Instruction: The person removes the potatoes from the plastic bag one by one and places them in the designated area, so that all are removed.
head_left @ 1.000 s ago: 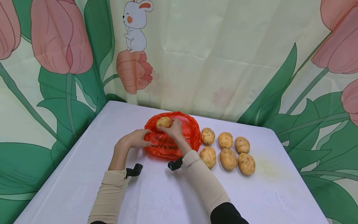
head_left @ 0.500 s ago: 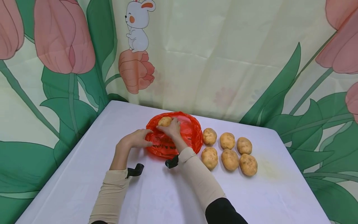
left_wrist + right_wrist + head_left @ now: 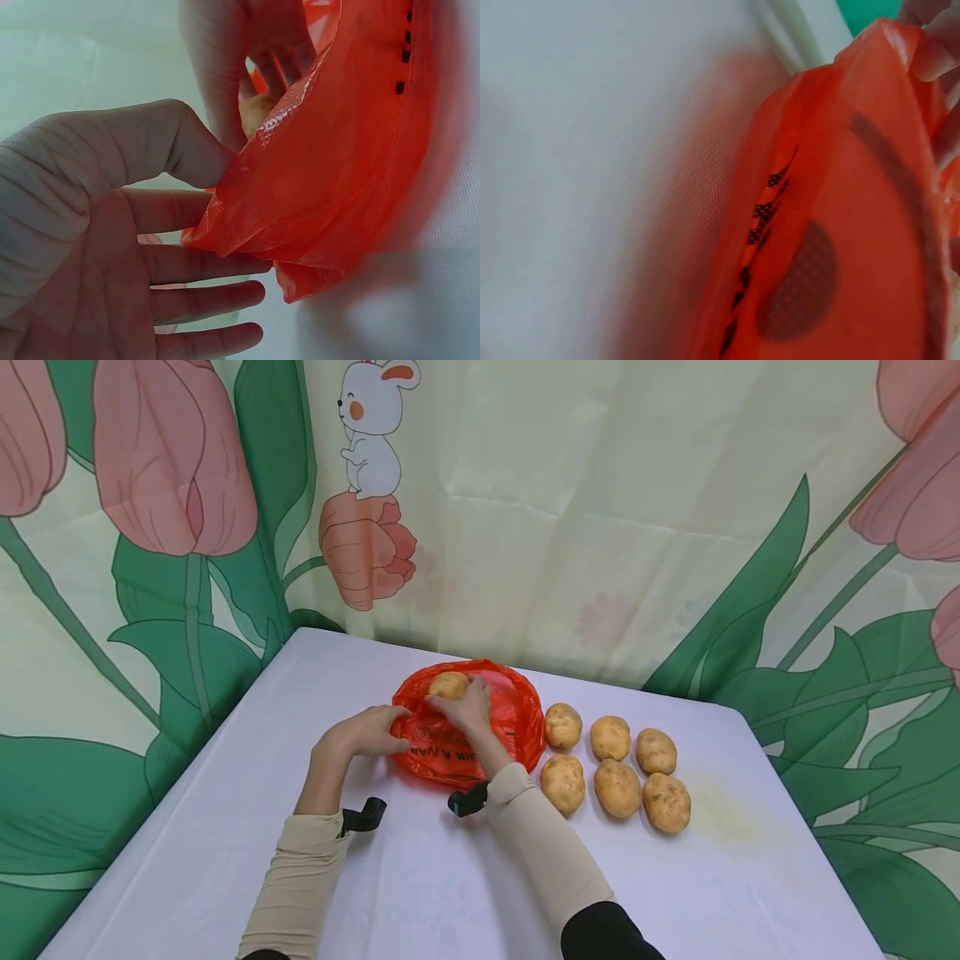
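A red plastic bag (image 3: 431,764) with black print stands on the table, its mouth spread wide. My left hand (image 3: 366,732) pinches the bag's left rim. In the left wrist view that rim runs between thumb and index finger (image 3: 169,210), the other fingers extended. At the bag's mouth my right hand (image 3: 468,708) holds a potato (image 3: 448,684), thumb on its near side. The left wrist view shows only a sliver of this potato (image 3: 255,111) behind the rim. The bag's wall (image 3: 855,202) fills much of the right wrist view and hides most of the right hand.
Several potatoes (image 3: 617,788) lie in two rows right of the bag, the nearest potato (image 3: 563,725) close to its side. A white cloth covers the table (image 3: 420,893). Behind its back edge hangs a curtain (image 3: 555,552) printed with tulips and a rabbit.
The head view has shifted slightly. The right hand stays at the bag's mouth with the potato, moving only a little; the left hand keeps its hold on the rim.
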The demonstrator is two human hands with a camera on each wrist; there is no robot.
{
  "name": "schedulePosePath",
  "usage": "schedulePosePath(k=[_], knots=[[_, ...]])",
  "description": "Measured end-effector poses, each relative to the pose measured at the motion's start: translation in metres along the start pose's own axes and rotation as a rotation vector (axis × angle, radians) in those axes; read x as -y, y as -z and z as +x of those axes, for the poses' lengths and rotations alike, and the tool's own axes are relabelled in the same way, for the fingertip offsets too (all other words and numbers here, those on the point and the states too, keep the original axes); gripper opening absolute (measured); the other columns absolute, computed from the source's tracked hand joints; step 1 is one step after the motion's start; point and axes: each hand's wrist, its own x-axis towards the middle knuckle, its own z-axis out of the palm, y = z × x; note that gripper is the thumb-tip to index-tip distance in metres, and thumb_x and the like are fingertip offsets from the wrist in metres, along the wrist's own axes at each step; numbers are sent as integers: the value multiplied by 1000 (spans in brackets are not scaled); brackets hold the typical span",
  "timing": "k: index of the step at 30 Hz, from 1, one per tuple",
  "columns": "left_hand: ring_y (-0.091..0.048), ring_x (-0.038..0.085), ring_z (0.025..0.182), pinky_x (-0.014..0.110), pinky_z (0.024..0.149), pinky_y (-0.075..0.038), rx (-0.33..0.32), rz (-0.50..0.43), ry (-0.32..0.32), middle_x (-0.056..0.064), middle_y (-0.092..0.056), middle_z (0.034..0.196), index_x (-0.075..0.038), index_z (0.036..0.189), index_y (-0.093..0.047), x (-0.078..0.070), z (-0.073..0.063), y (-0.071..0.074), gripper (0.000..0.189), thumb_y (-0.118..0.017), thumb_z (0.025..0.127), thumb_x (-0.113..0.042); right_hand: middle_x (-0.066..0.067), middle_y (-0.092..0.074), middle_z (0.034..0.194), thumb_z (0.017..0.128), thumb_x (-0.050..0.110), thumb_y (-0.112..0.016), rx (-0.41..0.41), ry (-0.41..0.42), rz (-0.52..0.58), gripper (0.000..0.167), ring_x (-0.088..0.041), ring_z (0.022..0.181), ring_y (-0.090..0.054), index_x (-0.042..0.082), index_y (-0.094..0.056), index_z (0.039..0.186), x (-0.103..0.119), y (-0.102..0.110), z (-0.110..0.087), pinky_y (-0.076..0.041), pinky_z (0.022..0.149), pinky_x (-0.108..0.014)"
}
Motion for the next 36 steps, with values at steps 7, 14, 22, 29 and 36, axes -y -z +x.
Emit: schedulePosePath(k=[7, 14, 22, 29, 36], knots=[[-49, 38, 132, 57, 111, -43, 4, 0, 10, 22, -54, 143, 1, 148, -48, -1, 1, -1, 62, -67, 94, -22, -16, -43, 142, 82, 38, -84, 15, -13, 149, 93, -30, 122, -53, 4, -33, 151, -8, 12, -10, -50, 104, -44], [-49, 38, 133, 58, 112, -42, 2, -3, 10, 22, -54, 144, 2, 148, -48, 0, 2, -1, 62, -67, 94, -22, -12, -43, 144, 82, 42, -84, 58, 3, 204, 92, -28, 127, -51, 10, -33, 151, -9, 23, -29, -49, 107, -46], [-50, 38, 132, 58, 110, -43, -2, 1, 16, 22, -55, 144, 1, 148, -48, -2, 1, -3, 61, -67, 94, -22, -10, -41, 149, 80, 43, -85, 77, 27, 234, 95, -29, 129, -49, 13, -33, 153, -9, 33, -51, -48, 107, -46], [-49, 38, 132, 57, 109, -45, 2, -4, 22, 22, -54, 145, 1, 148, -48, -4, -1, -2, 62, -67, 94, -21, -7, -42, 149, 80, 45, -86, 92, 57, 246, 98, -28, 131, -49, 13, -33, 155, -11, 41, -66, -50, 105, -44], [-49, 38, 133, 58, 109, -45, 3, -8, 26, 22, -53, 146, 1, 149, -47, -6, -1, -2, 62, -67, 94, -22, -7, -41, 151, 80, 41, -86, 114, 78, 238, 98, -30, 129, -51, 15, -31, 156, -10, 49, -79, -52, 103, -46]])
